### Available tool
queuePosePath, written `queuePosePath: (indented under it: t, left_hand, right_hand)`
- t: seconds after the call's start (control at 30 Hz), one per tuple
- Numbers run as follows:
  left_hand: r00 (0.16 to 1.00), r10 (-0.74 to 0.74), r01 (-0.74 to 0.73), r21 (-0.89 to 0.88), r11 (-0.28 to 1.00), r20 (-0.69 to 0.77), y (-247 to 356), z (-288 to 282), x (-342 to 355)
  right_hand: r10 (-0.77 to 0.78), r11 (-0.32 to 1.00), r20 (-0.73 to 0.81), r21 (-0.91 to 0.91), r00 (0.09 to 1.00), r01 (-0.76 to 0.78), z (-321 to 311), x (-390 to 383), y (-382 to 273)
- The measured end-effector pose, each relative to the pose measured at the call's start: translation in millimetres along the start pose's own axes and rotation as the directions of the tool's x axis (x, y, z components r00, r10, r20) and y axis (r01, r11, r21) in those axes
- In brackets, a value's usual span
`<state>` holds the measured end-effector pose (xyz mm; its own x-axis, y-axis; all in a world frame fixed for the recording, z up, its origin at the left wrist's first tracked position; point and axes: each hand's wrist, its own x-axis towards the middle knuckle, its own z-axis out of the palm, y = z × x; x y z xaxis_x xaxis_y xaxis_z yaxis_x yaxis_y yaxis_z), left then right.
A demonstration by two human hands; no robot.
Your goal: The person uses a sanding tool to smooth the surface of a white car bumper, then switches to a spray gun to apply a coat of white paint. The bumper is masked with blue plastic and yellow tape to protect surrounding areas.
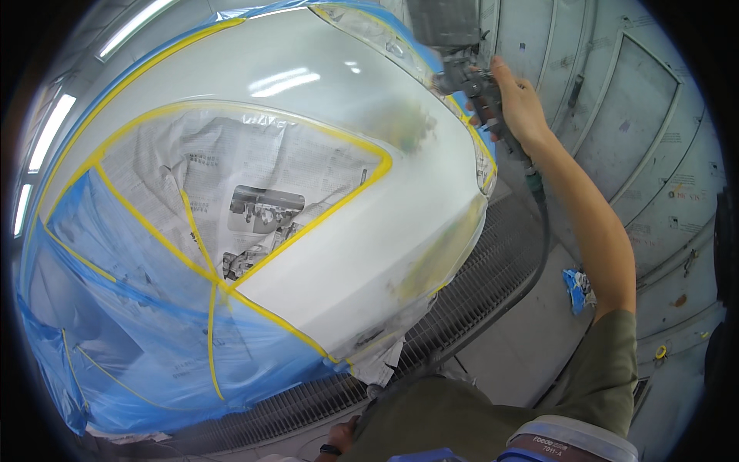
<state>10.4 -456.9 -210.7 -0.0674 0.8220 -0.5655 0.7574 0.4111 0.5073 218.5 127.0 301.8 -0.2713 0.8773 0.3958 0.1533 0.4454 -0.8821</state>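
My right hand (516, 104) grips a black spray gun (469, 88) with a cup on top, held near the upper right edge of a white car body (308, 54). A hose (543, 239) runs down from the gun toward my left hand (345, 431), low in view with a dark band at its wrist; its fingers are curled at the hose, partly hidden. The body panel has mottled yellowish-grey patches (404, 127), with yellow tape (323, 225) bordering newspaper (200, 150) and blue plastic sheeting (131, 308).
A floor grate (469, 285) runs beside and below the car. Booth walls or doors (616, 115) stand at the right. Crumpled blue-and-white material (577, 289) and a yellow tape roll (660, 353) lie at the right. Strip lights (50, 131) shine at upper left.
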Motion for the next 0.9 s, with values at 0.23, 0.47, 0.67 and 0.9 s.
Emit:
queuePosePath:
  t: [0.23, 0.47, 0.67, 0.9]
  left_hand:
    - [0.99, -0.118, 0.118, 0.003, 0.993, 0.077, -8.6, -2.1, -9.7]
    - [0.998, -0.06, 0.06, 0.032, 0.998, -0.004, -0.7, 3.7, -11.3]
    - [0.994, -0.099, 0.101, -0.056, 0.993, 0.036, 3.6, 10.8, -8.2]
    - [0.993, -0.115, 0.115, -0.06, 0.992, 0.009, 5.6, 11.0, -3.1]
  right_hand:
    - [-0.055, 0.981, 0.401, 0.191, 0.914, -0.025, 46.6, -48.8, -20.3]
    - [0.083, 0.976, 0.299, 0.167, 0.951, -0.138, 18.1, -20.7, 25.2]
    - [0.156, 0.969, 0.071, 0.181, 0.985, -0.166, -38.9, 12.3, 70.2]
    - [0.083, 0.996, -0.142, 0.026, 0.986, -0.08, -63.2, 26.7, 98.3]
